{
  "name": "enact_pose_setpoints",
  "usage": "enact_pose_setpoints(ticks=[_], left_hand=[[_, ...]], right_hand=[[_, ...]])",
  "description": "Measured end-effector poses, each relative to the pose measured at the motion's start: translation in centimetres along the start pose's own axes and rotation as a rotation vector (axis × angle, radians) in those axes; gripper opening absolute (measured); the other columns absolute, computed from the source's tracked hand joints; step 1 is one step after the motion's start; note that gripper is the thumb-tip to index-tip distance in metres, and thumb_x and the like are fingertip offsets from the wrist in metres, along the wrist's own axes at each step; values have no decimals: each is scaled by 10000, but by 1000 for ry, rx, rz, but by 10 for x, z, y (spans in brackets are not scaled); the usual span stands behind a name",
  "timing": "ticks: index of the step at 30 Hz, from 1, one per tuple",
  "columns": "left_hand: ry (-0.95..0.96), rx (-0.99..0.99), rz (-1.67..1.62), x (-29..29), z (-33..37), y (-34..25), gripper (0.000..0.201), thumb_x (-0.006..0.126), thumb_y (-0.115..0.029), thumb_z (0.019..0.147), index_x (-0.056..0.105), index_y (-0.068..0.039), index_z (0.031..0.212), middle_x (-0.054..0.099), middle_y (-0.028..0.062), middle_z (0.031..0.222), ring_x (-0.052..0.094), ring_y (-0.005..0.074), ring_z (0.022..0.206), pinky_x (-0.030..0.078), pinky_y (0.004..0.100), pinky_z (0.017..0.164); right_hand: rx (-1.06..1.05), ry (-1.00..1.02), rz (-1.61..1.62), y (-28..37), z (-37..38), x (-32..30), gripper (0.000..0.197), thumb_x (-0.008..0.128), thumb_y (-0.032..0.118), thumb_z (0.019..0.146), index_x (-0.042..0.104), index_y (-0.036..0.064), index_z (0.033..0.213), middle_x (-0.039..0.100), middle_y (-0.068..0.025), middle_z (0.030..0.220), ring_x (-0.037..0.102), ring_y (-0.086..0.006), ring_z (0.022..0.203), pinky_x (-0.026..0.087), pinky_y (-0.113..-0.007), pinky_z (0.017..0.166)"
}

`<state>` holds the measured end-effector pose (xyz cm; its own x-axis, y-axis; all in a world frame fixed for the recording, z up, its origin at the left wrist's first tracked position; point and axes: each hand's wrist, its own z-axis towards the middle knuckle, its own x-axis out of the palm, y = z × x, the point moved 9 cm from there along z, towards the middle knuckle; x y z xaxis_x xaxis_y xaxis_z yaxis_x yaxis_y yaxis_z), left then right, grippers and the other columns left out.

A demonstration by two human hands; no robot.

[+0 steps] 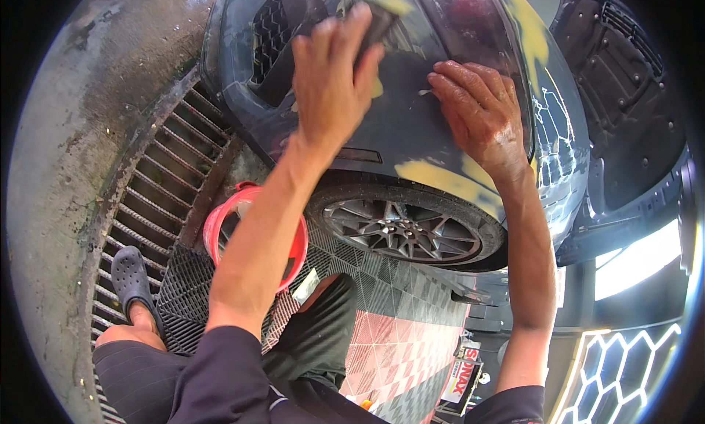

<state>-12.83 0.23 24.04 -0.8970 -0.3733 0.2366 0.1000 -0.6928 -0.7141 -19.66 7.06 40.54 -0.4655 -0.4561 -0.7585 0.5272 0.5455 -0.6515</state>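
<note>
Sanding pad [378,27] clamped under left hand [327,78] fingers; right hand [481,112] fingers spread flat on fender [411,130].

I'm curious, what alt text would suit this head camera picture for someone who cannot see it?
A person's left hand presses a dark pad on a dark car's fender while the right hand lies flat beside it. Below are the car's wheel, a red bucket and a floor grate.

Dark grey car fender [411,123] with yellow patches; red bucket [220,225]; red-and-grey checkered floor tiles [389,350].
</note>
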Motion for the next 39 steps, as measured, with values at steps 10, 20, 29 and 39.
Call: enact_pose_setpoints(ticks=[10, 20, 29, 39], left_hand=[[33, 26, -82, -4, -12, 0, 610, 845, -171, 943, 645, -183, 1519, 623, 111, 1276, 578, 356, 1111, 457, 479, 958], [77, 64, -87, -9, -27, 0, 590, 849, -134, 932, 680, -199, 1493, 636, 111, 1318, 574, 342, 1103, 460, 459, 992], [135, 76, -67, -11, -47, -5, 590, 832, -99, 956, 638, -124, 1513, 651, 139, 1334, 600, 345, 1174, 455, 475, 1043], [123, 29, -80, -22, -68, 6, 544, 848, -126, 941, 704, -186, 1463, 649, 127, 1308, 580, 362, 1102, 487, 475, 975]], right_hand=[[20, 5, 13, -1, -3, 0, 373, 836, 57, 846, 789, 98, 1214, 764, -16, 1307, 704, -242, 1187, 532, -408, 960], [8, -9, -15, -3, -7, 1, 397, 839, 65, 823, 788, 104, 1215, 760, -12, 1329, 701, -243, 1212, 526, -407, 980], [7, -27, -36, -2, -10, -1, 388, 830, 64, 831, 791, 100, 1215, 766, -12, 1311, 705, -238, 1207, 526, -407, 968], [5, -45, -32, 1, -7, -1, 400, 848, 64, 817, 797, 98, 1213, 774, -16, 1304, 706, -240, 1208, 527, -399, 959]])
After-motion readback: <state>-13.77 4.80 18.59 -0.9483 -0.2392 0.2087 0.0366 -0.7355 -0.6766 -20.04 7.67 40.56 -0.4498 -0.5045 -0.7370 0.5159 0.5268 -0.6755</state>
